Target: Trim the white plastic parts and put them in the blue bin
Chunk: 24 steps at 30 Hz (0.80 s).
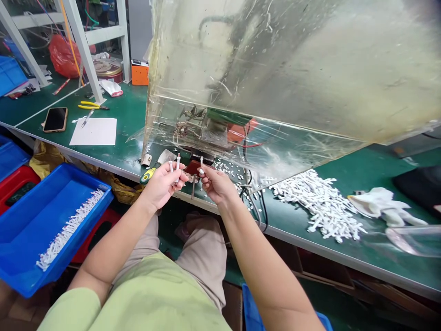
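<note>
My left hand (pixel 165 185) is closed around a couple of small white plastic pieces (pixel 178 162) that stick up between thumb and fingers. Pinched in the fingertips of my right hand (pixel 217 185) is another small white plastic piece (pixel 201 162), held upright. Both hands are over the front edge of the green table, close to a small machine with a reddish-brown block (pixel 193 167) under a clear plastic shield (pixel 262 92). A large pile of white plastic pieces (pixel 320 202) lies to the right. On the left, a blue tray (pixel 37 207) holds a row of similar white pieces.
A yellow-green handled tool (pixel 148 175) lies by my left hand. Black cables (pixel 264 211) hang over the table edge. Farther left are white paper (pixel 94 132), a phone (pixel 55 119) and yellow-handled pliers (pixel 90 105). White gloves (pixel 382 204) lie at the right.
</note>
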Tool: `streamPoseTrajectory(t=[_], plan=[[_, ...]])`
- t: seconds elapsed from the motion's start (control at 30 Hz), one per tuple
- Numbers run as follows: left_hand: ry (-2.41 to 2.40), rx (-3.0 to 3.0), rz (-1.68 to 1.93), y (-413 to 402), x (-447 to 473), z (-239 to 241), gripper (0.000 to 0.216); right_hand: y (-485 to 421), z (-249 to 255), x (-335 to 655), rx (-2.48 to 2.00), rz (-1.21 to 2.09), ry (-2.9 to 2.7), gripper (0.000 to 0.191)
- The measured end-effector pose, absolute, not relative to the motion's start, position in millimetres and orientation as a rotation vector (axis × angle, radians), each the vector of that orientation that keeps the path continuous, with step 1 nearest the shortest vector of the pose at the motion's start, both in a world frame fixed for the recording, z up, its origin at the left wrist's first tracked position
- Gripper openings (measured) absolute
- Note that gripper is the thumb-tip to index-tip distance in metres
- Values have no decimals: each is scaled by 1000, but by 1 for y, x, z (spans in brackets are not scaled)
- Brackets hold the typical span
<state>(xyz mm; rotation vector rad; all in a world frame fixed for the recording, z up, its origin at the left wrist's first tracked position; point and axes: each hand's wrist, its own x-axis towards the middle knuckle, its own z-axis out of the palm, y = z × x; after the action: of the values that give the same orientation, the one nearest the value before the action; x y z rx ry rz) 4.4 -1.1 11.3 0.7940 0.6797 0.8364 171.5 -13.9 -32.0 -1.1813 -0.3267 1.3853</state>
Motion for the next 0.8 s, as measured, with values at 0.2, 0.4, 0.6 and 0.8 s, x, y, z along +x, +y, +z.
streamPoseTrajectory(t=[0.2,0.4,0.6,0.8], plan=[[681,797,833,-2,6,11,23,-11,-31,171,-1174,1398,-313,32],[694,799,826,-3,9,13,23,-12,-26,169,-1236,1369,-400,37],[772,780,850,6,-2,15,30,-50,-11,214,-1692,1076,-1026,35],[733,804,901,18,-5,12,27,-83,-34,325,-2670,373,-1264,17]])
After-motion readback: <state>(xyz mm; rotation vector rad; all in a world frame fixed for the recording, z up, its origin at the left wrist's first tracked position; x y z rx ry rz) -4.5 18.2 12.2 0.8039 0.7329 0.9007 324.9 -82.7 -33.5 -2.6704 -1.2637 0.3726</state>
